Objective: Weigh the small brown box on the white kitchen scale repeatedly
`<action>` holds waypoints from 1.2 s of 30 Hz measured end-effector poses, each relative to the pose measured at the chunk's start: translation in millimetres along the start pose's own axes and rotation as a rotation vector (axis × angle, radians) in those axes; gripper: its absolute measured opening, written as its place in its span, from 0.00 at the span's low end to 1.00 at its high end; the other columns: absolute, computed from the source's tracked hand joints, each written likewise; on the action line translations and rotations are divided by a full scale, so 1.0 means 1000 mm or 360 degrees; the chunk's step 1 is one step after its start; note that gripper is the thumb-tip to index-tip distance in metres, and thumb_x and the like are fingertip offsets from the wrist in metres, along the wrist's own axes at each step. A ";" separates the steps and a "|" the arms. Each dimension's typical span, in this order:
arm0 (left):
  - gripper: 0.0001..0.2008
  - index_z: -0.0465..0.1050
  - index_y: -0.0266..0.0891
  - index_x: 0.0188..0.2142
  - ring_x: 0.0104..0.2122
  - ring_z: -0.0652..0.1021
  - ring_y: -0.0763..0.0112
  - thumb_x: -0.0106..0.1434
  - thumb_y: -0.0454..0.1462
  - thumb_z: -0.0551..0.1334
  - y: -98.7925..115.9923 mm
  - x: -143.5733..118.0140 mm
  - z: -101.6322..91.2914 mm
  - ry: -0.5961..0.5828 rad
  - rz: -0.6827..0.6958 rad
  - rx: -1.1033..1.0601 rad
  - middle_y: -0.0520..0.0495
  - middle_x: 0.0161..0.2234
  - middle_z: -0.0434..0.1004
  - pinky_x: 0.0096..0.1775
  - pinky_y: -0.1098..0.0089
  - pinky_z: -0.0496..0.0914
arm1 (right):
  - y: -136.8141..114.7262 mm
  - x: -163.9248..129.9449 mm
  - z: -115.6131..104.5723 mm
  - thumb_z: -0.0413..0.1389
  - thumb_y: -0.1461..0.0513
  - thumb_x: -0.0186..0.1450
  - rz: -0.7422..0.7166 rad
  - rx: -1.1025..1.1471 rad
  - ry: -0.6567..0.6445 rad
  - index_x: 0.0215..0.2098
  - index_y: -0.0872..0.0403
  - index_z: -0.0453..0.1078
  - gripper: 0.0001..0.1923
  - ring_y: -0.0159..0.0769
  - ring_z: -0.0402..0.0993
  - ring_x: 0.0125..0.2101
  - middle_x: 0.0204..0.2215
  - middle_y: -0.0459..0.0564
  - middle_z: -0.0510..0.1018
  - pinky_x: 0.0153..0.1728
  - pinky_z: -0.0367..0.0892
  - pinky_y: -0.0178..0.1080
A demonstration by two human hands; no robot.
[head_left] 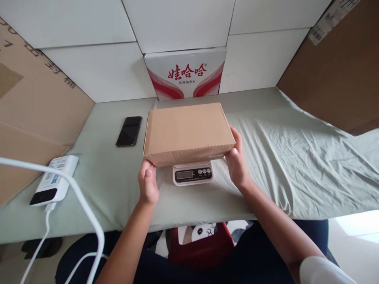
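A closed brown cardboard box (189,128) is held between my two hands, over a small white digital kitchen scale (194,182). My left hand (148,181) grips the box's near left corner, thumb along the side and the other fingers partly hidden beneath. At the right end, my right hand (237,161) wraps the near corner with its thumb in front. The scale's display and round buttons show in front of the box, while its platform is mostly covered. Whether the box touches the platform, I cannot tell.
A black smartphone (129,131) lies left of the box. Farther left is a white power bank (56,179) with a cable (85,209) looping up near my left arm. Large cartons stand at left (35,106) and right (337,71). A red-and-white carton (186,75) stands at the back.
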State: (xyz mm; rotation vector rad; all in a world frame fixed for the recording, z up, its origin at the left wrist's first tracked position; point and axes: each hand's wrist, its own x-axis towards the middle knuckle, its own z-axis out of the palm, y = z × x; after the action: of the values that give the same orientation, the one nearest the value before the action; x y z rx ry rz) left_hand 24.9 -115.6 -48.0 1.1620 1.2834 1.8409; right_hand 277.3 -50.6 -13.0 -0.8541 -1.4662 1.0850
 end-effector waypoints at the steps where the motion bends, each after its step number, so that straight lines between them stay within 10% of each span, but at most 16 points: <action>1: 0.31 0.78 0.44 0.52 0.57 0.78 0.49 0.64 0.63 0.57 0.000 0.000 0.000 -0.0006 -0.0002 -0.0003 0.40 0.46 0.80 0.57 0.55 0.72 | 0.000 0.000 0.000 0.46 0.35 0.69 0.0006 -0.0007 0.0002 0.70 0.33 0.51 0.36 0.56 0.56 0.73 0.73 0.43 0.59 0.70 0.62 0.64; 16: 0.30 0.69 0.51 0.67 0.73 0.62 0.53 0.68 0.54 0.57 0.009 0.002 0.003 0.0133 0.0280 -0.0058 0.48 0.72 0.64 0.69 0.57 0.62 | -0.006 0.000 -0.002 0.46 0.33 0.67 -0.0102 0.0051 0.0041 0.74 0.28 0.38 0.42 0.61 0.52 0.75 0.76 0.41 0.55 0.67 0.59 0.73; 30: 0.34 0.71 0.39 0.65 0.65 0.73 0.46 0.66 0.56 0.60 -0.005 -0.009 -0.001 0.0055 0.0118 0.0075 0.35 0.63 0.75 0.63 0.53 0.68 | 0.008 0.002 0.000 0.50 0.40 0.71 -0.0127 0.0049 0.0034 0.74 0.34 0.48 0.37 0.53 0.52 0.75 0.75 0.41 0.57 0.74 0.53 0.64; 36: 0.30 0.73 0.38 0.62 0.59 0.77 0.49 0.68 0.53 0.59 0.011 -0.005 0.002 0.0023 0.0209 0.0017 0.35 0.56 0.79 0.58 0.56 0.72 | -0.005 0.001 0.005 0.52 0.38 0.68 -0.0238 -0.0004 0.0003 0.74 0.36 0.48 0.41 0.56 0.57 0.73 0.74 0.45 0.59 0.67 0.68 0.60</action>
State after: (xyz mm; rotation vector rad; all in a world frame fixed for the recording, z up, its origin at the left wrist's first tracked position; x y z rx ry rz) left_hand 29.2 -123.0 -39.0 1.2675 1.2524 1.9414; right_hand 272.5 -52.5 -7.6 -0.7346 -1.5054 0.9706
